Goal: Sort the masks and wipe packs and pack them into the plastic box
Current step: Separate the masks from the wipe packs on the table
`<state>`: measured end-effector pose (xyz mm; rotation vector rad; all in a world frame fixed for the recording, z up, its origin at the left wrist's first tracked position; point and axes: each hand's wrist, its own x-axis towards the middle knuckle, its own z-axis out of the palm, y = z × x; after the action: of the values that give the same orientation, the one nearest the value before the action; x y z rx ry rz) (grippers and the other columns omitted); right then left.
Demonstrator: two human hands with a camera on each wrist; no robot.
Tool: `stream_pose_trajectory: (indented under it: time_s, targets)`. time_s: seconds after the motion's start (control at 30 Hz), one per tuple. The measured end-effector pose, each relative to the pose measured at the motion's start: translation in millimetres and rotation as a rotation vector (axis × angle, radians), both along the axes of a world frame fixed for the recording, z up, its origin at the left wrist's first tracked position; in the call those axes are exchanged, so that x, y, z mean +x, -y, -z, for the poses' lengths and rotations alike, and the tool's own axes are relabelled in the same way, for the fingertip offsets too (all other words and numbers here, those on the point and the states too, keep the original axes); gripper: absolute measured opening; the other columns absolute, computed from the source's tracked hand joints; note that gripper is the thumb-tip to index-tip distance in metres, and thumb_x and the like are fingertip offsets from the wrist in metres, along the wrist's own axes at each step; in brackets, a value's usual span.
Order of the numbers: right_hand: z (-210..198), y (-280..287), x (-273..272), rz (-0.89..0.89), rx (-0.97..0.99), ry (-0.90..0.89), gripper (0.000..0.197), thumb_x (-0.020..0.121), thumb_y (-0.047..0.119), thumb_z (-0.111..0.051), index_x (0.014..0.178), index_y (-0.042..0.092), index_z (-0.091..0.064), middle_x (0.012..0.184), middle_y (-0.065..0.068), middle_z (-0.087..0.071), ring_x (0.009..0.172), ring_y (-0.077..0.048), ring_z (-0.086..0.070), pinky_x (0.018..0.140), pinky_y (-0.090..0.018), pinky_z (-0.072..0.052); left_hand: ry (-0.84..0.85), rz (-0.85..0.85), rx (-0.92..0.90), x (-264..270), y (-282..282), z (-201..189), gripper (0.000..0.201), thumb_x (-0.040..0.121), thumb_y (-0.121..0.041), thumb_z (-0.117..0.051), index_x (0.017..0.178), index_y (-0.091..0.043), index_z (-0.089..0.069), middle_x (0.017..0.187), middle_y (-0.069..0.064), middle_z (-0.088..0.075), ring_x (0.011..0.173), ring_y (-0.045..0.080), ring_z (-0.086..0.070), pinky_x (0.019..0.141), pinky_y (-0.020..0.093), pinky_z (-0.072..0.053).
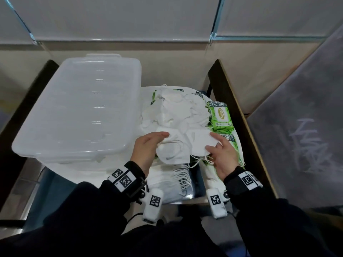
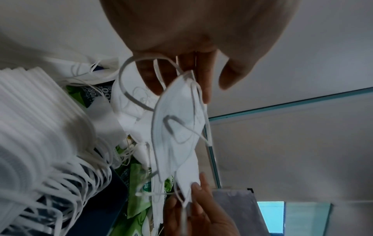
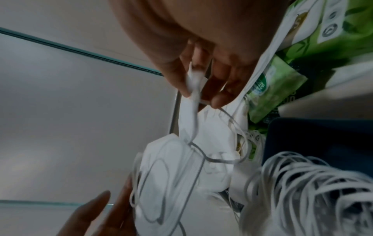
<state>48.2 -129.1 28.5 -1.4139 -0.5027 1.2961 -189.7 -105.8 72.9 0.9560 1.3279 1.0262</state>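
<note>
A loose heap of white masks (image 1: 172,108) lies on the table right of the plastic box (image 1: 78,108), whose clear lid is on. Green wipe packs (image 1: 220,115) sit at the heap's right edge, partly buried. My left hand (image 1: 159,143) grips a folded white mask (image 1: 172,154) just above the heap's near side; the left wrist view shows that mask (image 2: 177,127) hanging from my left hand (image 2: 191,83). My right hand (image 1: 213,143) pinches the edge of a second mask (image 1: 198,141); in the right wrist view my right hand (image 3: 201,95) squeezes the mask's corner (image 3: 193,84). The two masks overlap.
A neat stack of masks (image 1: 170,182) with dangling ear loops lies near the table's front edge, below my hands. Dark wooden rails (image 1: 233,108) border the table on both sides. A grey panel (image 1: 297,136) stands to the right, and glass partitions rise behind.
</note>
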Motion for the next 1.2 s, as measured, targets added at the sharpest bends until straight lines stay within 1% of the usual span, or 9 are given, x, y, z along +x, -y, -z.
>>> stream_pose_trajectory:
  time_s: [0.13,0.27,0.4,0.53,0.7,0.83,0.93,1.03,1.2]
  targets:
    - [2,7,-13,0.099,0.013,-0.040,0.067,0.087,-0.015,-0.066,0.139,0.022,-0.049,0.112,-0.012,-0.075,0.078,-0.022,-0.066,0.053,-0.028,-0.048,-0.124,0.029,0.132,-7,4,-1,0.034,0.087,-0.001,-0.071,0.105,-0.029,-0.076,0.107,-0.008,-0.077,0.100,0.007,-0.069,0.089,0.029,-0.052]
    - [3,13,-21,0.126,0.016,0.040,0.023,0.091,-0.008,-0.066,0.113,-0.005,-0.067,0.092,-0.015,-0.075,0.073,-0.023,-0.060,0.057,-0.026,-0.044,-0.141,0.050,0.155,-12,6,-6,0.073,0.073,0.004,-0.065,0.121,-0.049,-0.052,0.102,0.005,-0.067,0.084,0.024,-0.066,0.075,0.046,-0.057]
    - [1,17,-24,0.072,0.059,0.055,0.015,0.098,0.003,-0.062,0.107,0.014,-0.065,0.088,-0.005,-0.069,0.064,-0.017,-0.053,0.060,-0.027,-0.042,-0.229,0.210,0.146,-12,4,-16,0.038,0.071,-0.012,-0.060,0.097,-0.036,-0.075,0.087,-0.008,-0.073,0.079,0.016,-0.066,0.076,0.038,-0.055]
    - [-2,21,-26,0.053,0.060,0.031,0.023,0.098,-0.002,-0.062,0.100,0.018,-0.052,0.064,0.003,-0.060,0.049,-0.008,-0.047,0.061,-0.031,-0.044,-0.244,0.249,0.128,-12,5,-20,0.018,0.076,-0.011,-0.069,0.083,-0.026,-0.076,0.073,-0.008,-0.071,0.069,0.016,-0.064,0.069,0.038,-0.055]
    - [-4,23,-33,0.000,0.083,-0.083,0.040,0.089,-0.019,-0.061,0.118,0.010,-0.063,0.105,-0.011,-0.078,0.081,-0.024,-0.073,0.061,-0.032,-0.057,-0.083,0.216,0.101,0,4,-20,0.009,0.086,-0.006,-0.078,0.091,-0.010,-0.071,0.077,0.000,-0.074,0.065,0.009,-0.065,0.065,0.022,-0.049]
    - [-12,26,-39,-0.035,0.114,-0.235,0.041,0.087,-0.014,-0.066,0.124,0.003,-0.062,0.117,-0.019,-0.074,0.089,-0.028,-0.076,0.062,-0.034,-0.062,-0.097,0.144,-0.024,10,1,1,0.014,0.081,-0.019,-0.083,0.084,-0.013,-0.072,0.081,0.000,-0.069,0.074,0.013,-0.060,0.069,0.028,-0.044]
    - [-18,27,-37,-0.037,0.081,-0.270,0.035,0.090,-0.016,-0.061,0.121,-0.001,-0.060,0.107,-0.022,-0.072,0.061,-0.017,-0.072,0.044,-0.024,-0.053,-0.020,0.144,-0.140,10,0,12,0.017,0.081,-0.008,-0.083,0.080,-0.012,-0.067,0.083,0.008,-0.069,0.077,0.019,-0.063,0.070,0.032,-0.051]
    - [-14,28,-31,-0.104,-0.060,-0.196,0.025,0.094,-0.006,-0.063,0.117,0.003,-0.067,0.088,-0.014,-0.076,0.051,-0.018,-0.065,0.041,-0.025,-0.052,0.017,0.153,-0.175,7,0,15,0.030,0.072,0.002,-0.086,0.090,-0.010,-0.065,0.089,0.018,-0.067,0.076,0.027,-0.066,0.068,0.036,-0.057]
    - [-11,32,-21,-0.216,-0.198,-0.183,0.014,0.101,0.017,-0.059,0.090,0.010,-0.062,0.064,-0.008,-0.051,0.041,-0.013,-0.036,0.041,-0.022,-0.029,0.050,0.141,-0.170,3,3,21,0.052,0.082,0.011,-0.074,0.126,-0.016,-0.064,0.107,0.018,-0.075,0.099,0.034,-0.073,0.092,0.046,-0.059]
